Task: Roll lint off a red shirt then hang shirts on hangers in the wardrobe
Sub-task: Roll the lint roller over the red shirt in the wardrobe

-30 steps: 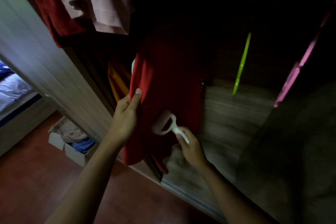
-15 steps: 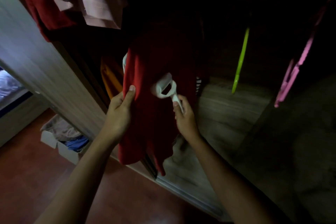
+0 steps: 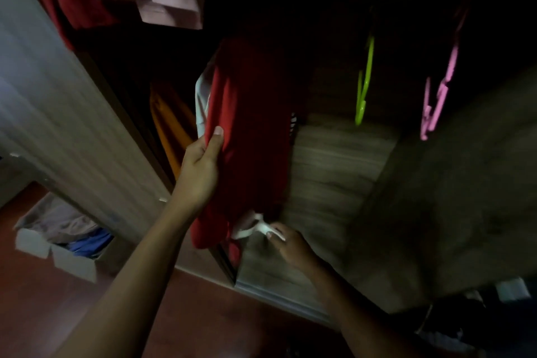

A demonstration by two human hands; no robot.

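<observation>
Inside the wardrobe [image 3: 334, 171], the left grip [image 3: 200, 171] pinches the red shirt [image 3: 252, 125] while the right grip [image 3: 290, 244] clamps a lint roller [image 3: 250, 227] at its hem.

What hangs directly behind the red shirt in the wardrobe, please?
Behind the red shirt, a white garment peeks out at one edge and a striped fabric at the other; the shirt covers the rest.

Dim light, reddish floor [image 3: 218, 314], wood-grain wardrobe [image 3: 334, 177]

shirt [image 3: 250, 125]: showing plain red
lint roller [image 3: 252, 227]: showing white
single hanger [image 3: 365, 90]: showing lime green
bunched hangers [image 3: 436, 104]: showing pink
</observation>
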